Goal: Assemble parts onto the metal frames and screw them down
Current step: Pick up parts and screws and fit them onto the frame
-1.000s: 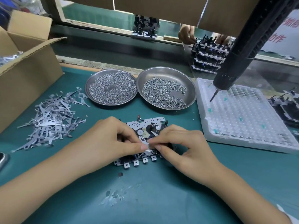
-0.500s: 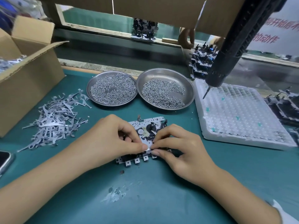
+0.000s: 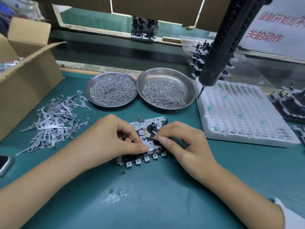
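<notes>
Nearest the camera, the metal frame (image 3: 149, 129) is lying flat on the green mat (image 3: 165, 195), with both hands working over it. The left hand (image 3: 105, 138) is pressing its thumb tip down on a thin metal strip (image 3: 152, 148) near the frame's front edge, its other fingers curled onto the frame to steady it. The right hand (image 3: 186, 142) is pinching at the same strip from the other side, thumb and forefinger tips closing near the black wheel (image 3: 152, 127); whether it is actually gripping the strip or only nudging it, I cannot tell.

This looks like the fitting step: a part is being seated, and no screw appears to be in yet.

To the left, a loose heap of flat metal parts (image 3: 51, 121) is waiting beside a cardboard box (image 3: 28, 83). Beyond the frame, two steel dishes are holding screws, the left dish (image 3: 110, 89) fuller than the right dish (image 3: 166, 89). The hanging screwdriver (image 3: 219, 47) is dangling over a white tray (image 3: 244, 113) on the right.

Next, I judge, one hand needs to be holding the strip aligned while the other is fetching a screw and the screwdriver.
</notes>
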Demonstrator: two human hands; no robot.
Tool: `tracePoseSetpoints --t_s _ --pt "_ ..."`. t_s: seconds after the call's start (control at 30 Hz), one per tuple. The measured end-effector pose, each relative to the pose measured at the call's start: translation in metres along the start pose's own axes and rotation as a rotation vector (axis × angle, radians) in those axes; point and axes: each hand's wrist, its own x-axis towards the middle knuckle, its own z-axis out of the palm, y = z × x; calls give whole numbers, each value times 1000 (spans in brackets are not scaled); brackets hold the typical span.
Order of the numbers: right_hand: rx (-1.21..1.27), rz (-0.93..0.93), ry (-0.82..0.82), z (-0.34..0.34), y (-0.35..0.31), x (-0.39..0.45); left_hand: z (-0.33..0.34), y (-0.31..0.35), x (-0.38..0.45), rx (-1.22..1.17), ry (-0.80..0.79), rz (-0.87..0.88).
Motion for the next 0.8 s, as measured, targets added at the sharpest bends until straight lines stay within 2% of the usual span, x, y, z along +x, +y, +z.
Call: tracePoseSetpoints --t_s 0.1,0.2,0.3,0.37,0.43,0.53,0.63,0.73,0.8 --pt "47 63 55 1 1 1 0 -1 1 9 15 27" --pt "5 55 39 3 1 1 -2 -2 3 -21 52 100" --pt "-77 -8 37 5 0 0 -10 -12 13 -50 269 138" --pt "-96 -22 46 5 0 -1 -18 -22 22 68 433 151" --pt "-88 -22 45 5 -2 -2 -24 -30 29 227 492 148" --pt "-80 -28 39 4 -3 -3 -28 -33 38 353 405 165" --pt "-54 -2 32 2 -3 -2 -27 -27 48 493 284 255" --pt "-69 -9 40 1 -3 -2 -21 -22 55 663 234 373" --pt "-78 -10 49 0 -2 -2 -19 -21 58 687 207 427"
